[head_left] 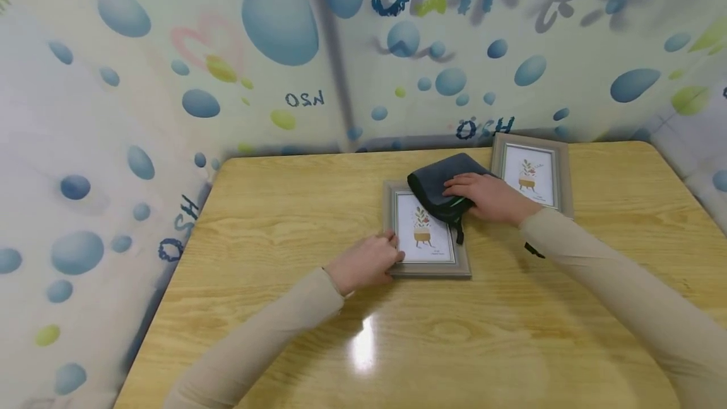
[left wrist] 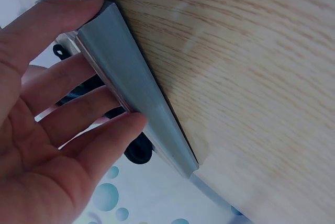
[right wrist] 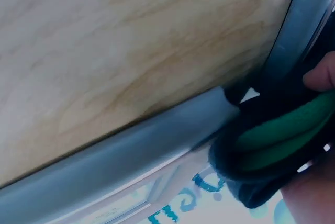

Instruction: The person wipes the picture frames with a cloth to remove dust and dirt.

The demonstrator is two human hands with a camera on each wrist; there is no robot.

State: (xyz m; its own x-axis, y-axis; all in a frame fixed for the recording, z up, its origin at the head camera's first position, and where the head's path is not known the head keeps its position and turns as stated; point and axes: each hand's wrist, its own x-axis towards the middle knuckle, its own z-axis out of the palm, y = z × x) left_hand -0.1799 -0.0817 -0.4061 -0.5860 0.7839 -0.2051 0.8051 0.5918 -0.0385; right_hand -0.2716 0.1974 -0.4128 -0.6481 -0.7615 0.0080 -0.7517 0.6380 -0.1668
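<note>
Head: plant print (head_left: 422, 236) inside frame (head_left: 431, 271)

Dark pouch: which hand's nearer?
Right. The right hand grips the pouch itself; the left hand is apart from it, holding the front picture frame near its lower-left corner.

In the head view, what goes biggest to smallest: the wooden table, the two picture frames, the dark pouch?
1. Wooden table
2. Near picture frame and far picture frame: too alike to rank, since distance may shrink the far one
3. Dark pouch
</note>
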